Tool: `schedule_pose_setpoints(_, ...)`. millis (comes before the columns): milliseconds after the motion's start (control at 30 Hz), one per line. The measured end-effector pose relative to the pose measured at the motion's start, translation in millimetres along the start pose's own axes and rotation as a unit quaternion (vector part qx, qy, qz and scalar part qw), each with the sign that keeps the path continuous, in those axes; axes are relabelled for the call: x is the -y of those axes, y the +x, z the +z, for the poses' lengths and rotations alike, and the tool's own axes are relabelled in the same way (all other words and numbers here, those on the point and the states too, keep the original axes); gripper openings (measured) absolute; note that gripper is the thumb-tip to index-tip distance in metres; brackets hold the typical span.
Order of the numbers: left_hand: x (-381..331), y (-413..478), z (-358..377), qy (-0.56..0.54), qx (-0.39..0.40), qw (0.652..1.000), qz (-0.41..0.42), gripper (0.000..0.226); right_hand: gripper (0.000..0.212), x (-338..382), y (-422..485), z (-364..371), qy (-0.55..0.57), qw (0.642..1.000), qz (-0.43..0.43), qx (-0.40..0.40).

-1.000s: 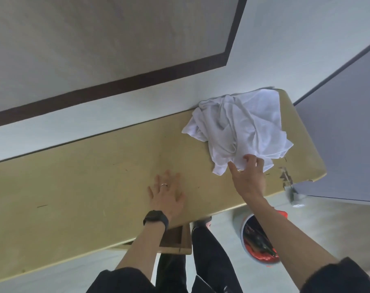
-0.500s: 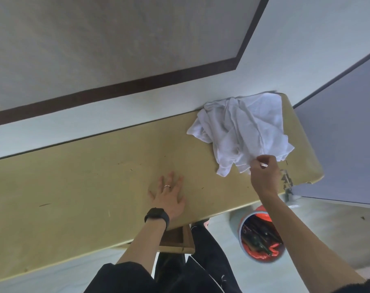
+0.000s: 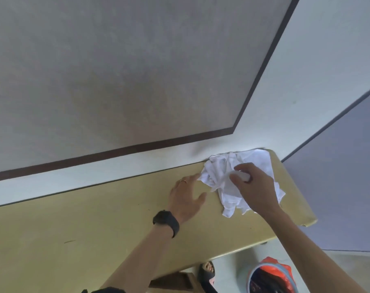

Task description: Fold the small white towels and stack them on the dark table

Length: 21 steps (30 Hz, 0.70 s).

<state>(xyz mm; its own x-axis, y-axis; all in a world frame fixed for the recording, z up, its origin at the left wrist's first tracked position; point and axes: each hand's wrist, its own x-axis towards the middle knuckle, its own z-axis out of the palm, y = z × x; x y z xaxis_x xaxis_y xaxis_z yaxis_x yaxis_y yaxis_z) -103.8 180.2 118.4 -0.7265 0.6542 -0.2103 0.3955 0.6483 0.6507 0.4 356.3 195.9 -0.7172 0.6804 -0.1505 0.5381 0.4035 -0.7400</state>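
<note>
A crumpled heap of small white towels (image 3: 258, 163) lies at the far right end of a yellowish wooden table (image 3: 95, 225), against the wall. My right hand (image 3: 256, 187) is over the middle of the heap, and its thumb and fingers pinch a fold of white cloth. My left hand (image 3: 185, 197), with a ring and a black watch on the wrist, lies flat on the tabletop. Its straight fingertips reach the left edge of the heap. Part of the heap is hidden under my right hand.
The table's far edge meets a pale wall with a dark stripe. A grey-purple partition (image 3: 338, 176) stands past the table's right end. Below the near edge are an orange-rimmed bucket (image 3: 271, 278), my sandalled foot (image 3: 207, 269) and a wooden piece (image 3: 175, 282).
My right hand moved from the heap's near edge up onto its middle, pinching cloth. My left hand slid from the table's near part right and forward to the heap's left edge.
</note>
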Motion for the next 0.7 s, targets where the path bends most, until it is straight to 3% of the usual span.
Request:
schedule_pose_setpoints(133,-20.1,-13.0,-30.6,0.031,-0.042,0.995,0.081,0.051,0.015,26.9,-18.5,14.9,0.031,0.996,-0.033,0.071)
schedule_pose_setpoints(300,13.8,-36.4,-56.1,0.102,-0.063,0.992,0.042,0.027,0.008,35.9,-29.5,44.4,-0.025,0.989,-0.108,0.098)
schedule_pose_setpoints(400,34.5,-52.6,-74.3,0.121,-0.072,0.989,0.036,0.029,0.016,33.1,-31.0,64.9,-0.136,0.967,-0.203,0.077)
schedule_pose_setpoints(500,58.0,-63.6,-96.4,0.132,-0.056,0.989,0.021,0.032,0.021,30.2,-31.5,82.1,-0.173,0.941,-0.274,0.102)
schedule_pose_setpoints(700,106.8,-86.6,-133.7,0.228,-0.004,0.973,-0.012,0.037,0.024,33.6,-27.7,102.5,-0.196,0.929,-0.282,0.141)
